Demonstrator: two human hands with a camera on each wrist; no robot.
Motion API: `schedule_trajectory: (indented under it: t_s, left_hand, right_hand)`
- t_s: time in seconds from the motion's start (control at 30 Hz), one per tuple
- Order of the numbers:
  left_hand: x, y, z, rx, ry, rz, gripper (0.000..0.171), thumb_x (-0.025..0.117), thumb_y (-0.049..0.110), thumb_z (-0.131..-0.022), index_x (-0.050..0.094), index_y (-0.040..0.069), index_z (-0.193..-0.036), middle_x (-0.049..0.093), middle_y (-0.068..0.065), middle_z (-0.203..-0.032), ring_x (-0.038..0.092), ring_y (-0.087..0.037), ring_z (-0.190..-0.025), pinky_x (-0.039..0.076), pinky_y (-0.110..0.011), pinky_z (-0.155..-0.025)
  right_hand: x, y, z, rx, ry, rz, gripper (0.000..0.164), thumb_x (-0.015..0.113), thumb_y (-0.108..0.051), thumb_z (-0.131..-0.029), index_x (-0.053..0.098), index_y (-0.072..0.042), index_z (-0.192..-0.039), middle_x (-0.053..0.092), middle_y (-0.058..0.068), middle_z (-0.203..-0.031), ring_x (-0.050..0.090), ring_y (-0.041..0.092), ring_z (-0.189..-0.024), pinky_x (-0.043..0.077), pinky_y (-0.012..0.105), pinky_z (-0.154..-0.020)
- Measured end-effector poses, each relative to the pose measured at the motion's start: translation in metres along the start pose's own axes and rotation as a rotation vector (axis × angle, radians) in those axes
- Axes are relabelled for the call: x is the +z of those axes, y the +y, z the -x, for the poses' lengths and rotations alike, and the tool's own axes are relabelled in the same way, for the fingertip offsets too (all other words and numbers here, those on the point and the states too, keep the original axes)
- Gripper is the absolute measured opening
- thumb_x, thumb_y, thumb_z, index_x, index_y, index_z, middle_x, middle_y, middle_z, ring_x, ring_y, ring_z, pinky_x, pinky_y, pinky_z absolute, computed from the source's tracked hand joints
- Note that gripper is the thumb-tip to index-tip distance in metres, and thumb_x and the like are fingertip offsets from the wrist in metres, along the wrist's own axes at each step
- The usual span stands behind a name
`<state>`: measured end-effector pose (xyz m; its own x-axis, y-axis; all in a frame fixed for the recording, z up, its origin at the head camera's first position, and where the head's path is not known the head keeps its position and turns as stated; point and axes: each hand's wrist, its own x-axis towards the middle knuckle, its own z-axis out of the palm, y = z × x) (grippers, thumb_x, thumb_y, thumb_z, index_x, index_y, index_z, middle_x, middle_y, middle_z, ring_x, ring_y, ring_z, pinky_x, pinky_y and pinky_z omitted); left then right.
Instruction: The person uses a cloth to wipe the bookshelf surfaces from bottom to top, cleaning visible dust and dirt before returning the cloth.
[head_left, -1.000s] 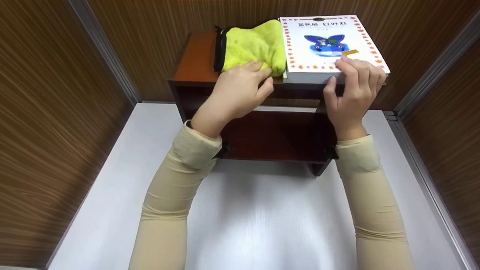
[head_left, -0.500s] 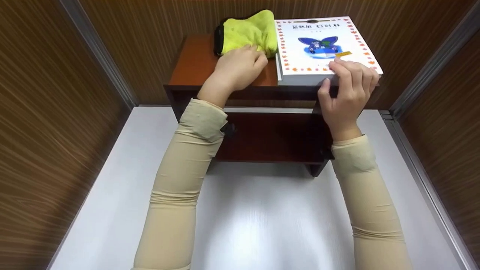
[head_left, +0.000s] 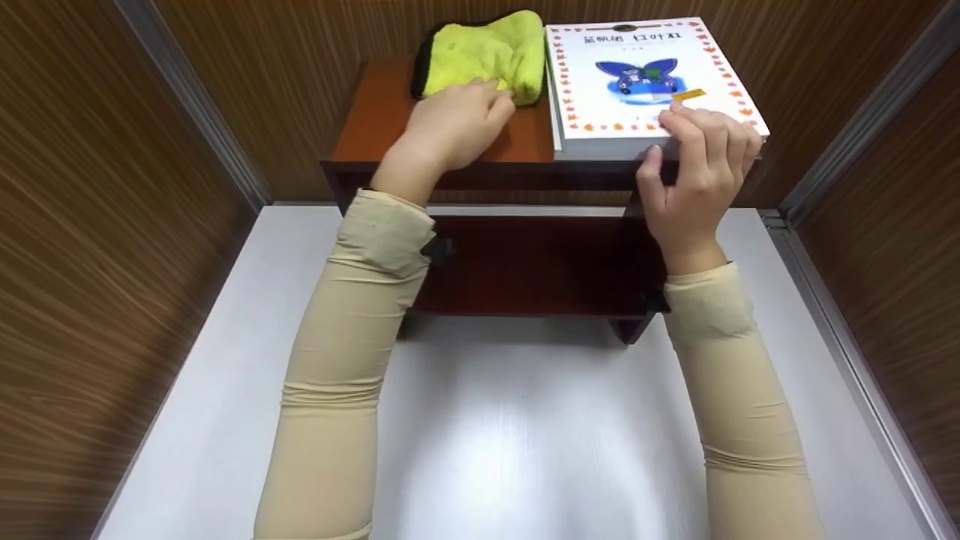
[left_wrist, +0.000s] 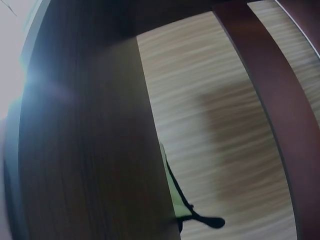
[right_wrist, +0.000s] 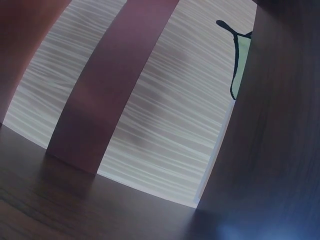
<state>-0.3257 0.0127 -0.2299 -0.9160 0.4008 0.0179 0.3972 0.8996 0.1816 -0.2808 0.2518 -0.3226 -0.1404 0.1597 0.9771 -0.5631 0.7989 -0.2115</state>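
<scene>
A folded yellow-green towel [head_left: 480, 52] with black trim lies on top of the small brown shelf [head_left: 367, 124]. My left hand [head_left: 454, 124] touches the towel's near edge, its fingertips partly hidden. Right of the towel sits a thick white book [head_left: 600, 105] with a butterfly picture and a leaf border. My right hand [head_left: 697, 165] holds its near right edge, fingers on the cover and thumb at the front side. In the left wrist view, a green towel corner [left_wrist: 176, 200] with a black loop shows past a dark board; the right wrist view has the same corner [right_wrist: 242, 57].
Wood-grain walls [head_left: 97, 187] enclose the space behind and at both sides. The shelf's lower board [head_left: 532, 262] lies under the top, above a white floor surface [head_left: 510, 420]. Dark boards fill much of both wrist views.
The towel has shifted back from the shelf's front edge, and my left hand has moved back with it. My right hand keeps its hold on the book.
</scene>
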Motion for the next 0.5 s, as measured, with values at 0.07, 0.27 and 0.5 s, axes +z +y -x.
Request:
schedule_trajectory:
  t_s: [0.07,0.27,0.5]
  left_hand:
    - [-0.002,-0.007,0.003,-0.020,0.004,0.022,0.053,0.013,0.045,-0.098,0.034,0.029,-0.145,0.025,0.009,-0.150,0.022,-0.014,-0.137,0.023,-0.038,-0.109]
    - [-0.008,-0.028,0.013,-0.036,0.017,0.053,0.056,0.014,0.047,-0.099,0.032,0.025,-0.146,0.029,0.004,-0.149,0.027,-0.019,-0.136,0.025,-0.043,-0.107]
    - [-0.016,-0.060,0.029,-0.060,0.054,0.085,0.055,0.016,0.046,-0.099,0.037,0.022,-0.145,0.032,0.001,-0.148,0.028,-0.023,-0.135,0.023,-0.046,-0.107]
  right_hand:
    - [0.000,0.001,0.000,0.001,-0.001,-0.001,0.031,0.052,-0.029,-0.079,0.068,-0.006,-0.094,0.065,0.004,-0.102,0.051,0.027,-0.099,0.029,0.041,-0.093]
    - [-0.002,0.003,0.001,0.004,-0.005,0.011,0.032,0.052,-0.029,-0.079,0.068,-0.006,-0.095,0.065,0.003,-0.103,0.051,0.027,-0.099,0.029,0.041,-0.094]
    - [0.001,0.002,0.000,-0.006,-0.014,0.000,0.032,0.052,-0.029,-0.079,0.068,-0.007,-0.095,0.065,0.003,-0.103,0.051,0.026,-0.099,0.029,0.041,-0.094]
